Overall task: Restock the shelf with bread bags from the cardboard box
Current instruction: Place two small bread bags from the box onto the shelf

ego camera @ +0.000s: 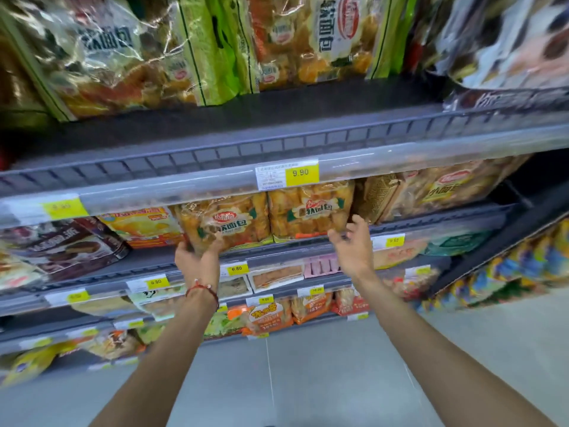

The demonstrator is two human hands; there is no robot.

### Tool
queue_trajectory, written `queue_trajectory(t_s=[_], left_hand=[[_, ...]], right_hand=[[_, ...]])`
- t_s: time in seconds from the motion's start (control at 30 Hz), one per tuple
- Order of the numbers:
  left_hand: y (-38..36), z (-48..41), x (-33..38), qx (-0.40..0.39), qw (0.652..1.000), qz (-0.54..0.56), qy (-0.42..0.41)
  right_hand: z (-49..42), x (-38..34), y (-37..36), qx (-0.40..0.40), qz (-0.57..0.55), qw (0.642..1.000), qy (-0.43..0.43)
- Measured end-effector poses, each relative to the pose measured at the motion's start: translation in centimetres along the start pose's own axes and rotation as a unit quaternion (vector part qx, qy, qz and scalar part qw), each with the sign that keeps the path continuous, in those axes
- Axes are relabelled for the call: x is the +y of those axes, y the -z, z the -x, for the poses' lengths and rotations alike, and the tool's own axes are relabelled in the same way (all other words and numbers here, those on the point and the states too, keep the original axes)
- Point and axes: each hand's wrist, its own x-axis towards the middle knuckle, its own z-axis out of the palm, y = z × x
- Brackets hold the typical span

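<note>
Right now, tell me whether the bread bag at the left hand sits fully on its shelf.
Not fully. The bread bag leans forward, its lower edge past the shelf rail, held by the left hand.

Head-worn wide-angle view, forward and downward, close before the shelf (191, 183).

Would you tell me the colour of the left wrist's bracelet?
The thin cord bracelet is red with pale beads; head view.
</note>
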Motion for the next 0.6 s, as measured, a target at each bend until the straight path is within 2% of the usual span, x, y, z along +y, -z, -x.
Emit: queue_trajectory(t_s=[0.17, 0.27, 0.43, 0.6], left_hand=[[1.8, 4.4, 0.4, -0.075, 0.989, 0.005, 0.125], [2.7, 6.8, 0.5, -0.153, 0.979, -0.012, 0.136], [4.2, 8.2, -0.6, -0.271, 0.949, -0.057, 0.150], [5.0, 9.1, -1.7, -0.373, 0.908, -0.096, 0.164]], right_hand=[[6.2, -0.1, 0.9, -0.026, -0.048, 0.997, -0.051], [9.4, 0.1, 1.2, -0.026, -0.060, 0.996, -0.055], [14.7, -0.2, 1.0, 0.037, -0.132, 0.986, -0.093], [21.2, 0.2, -1.9, 0.125, -0.225, 0.958, -0.124]])
